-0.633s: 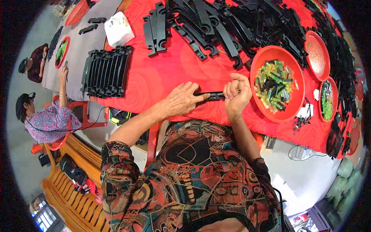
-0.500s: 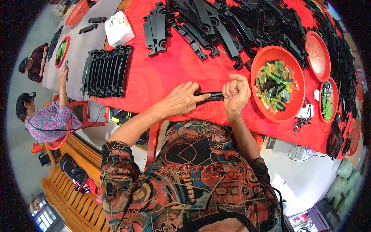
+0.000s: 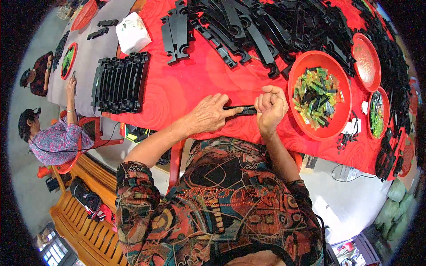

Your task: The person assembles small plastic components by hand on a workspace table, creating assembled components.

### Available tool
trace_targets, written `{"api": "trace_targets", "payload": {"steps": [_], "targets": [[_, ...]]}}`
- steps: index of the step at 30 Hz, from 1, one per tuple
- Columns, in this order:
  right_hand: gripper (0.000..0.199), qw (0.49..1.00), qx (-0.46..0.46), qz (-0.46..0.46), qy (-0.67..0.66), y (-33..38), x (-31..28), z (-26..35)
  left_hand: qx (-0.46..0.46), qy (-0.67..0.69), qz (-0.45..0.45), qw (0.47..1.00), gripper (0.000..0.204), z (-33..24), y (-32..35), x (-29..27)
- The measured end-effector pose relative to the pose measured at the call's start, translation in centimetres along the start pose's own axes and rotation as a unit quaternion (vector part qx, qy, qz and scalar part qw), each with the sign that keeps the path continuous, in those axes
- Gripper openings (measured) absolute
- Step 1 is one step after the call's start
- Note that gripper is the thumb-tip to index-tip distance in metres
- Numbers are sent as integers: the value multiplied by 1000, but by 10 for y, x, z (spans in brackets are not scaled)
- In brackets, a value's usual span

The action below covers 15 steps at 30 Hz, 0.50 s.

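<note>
On the red-covered table, a black plastic strip (image 3: 242, 110) lies flat near the front edge. My left hand (image 3: 209, 114) grips its left end, with the index finger stretched along the top. At the strip's right end, my right hand (image 3: 271, 109) is curled into a fist. What its fingers hold, if anything, is hidden. Just right of that fist stands a red bowl (image 3: 306, 124) with small yellow-green, clear and black pieces in it.
Several black slotted parts (image 3: 120, 83) stand in a row at the left, near a white tissue pack (image 3: 133, 33). A large heap of black parts (image 3: 257, 35) covers the far side. Smaller red trays (image 3: 366, 62) sit at the right. A co-worker (image 3: 60, 137) sits farther left.
The view has shifted very slightly. Both my hands keep nearly the same pose on and beside the black plastic strip.
</note>
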State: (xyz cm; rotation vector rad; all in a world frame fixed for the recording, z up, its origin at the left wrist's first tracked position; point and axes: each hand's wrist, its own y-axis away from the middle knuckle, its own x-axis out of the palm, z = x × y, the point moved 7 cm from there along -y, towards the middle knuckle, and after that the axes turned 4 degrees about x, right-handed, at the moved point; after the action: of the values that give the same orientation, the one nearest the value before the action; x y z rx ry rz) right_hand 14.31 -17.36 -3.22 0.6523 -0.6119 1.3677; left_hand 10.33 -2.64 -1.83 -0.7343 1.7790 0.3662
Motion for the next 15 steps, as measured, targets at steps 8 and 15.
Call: {"api": "trace_targets", "payload": {"steps": [8, 15], "targets": [[22, 997, -7, 22, 80, -3, 4, -6, 9, 37, 48, 998, 52, 1, -12, -1], [22, 995, -4, 12, 95, -1, 9, -7, 1, 34, 11, 999, 49, 0, -6, -5]]}}
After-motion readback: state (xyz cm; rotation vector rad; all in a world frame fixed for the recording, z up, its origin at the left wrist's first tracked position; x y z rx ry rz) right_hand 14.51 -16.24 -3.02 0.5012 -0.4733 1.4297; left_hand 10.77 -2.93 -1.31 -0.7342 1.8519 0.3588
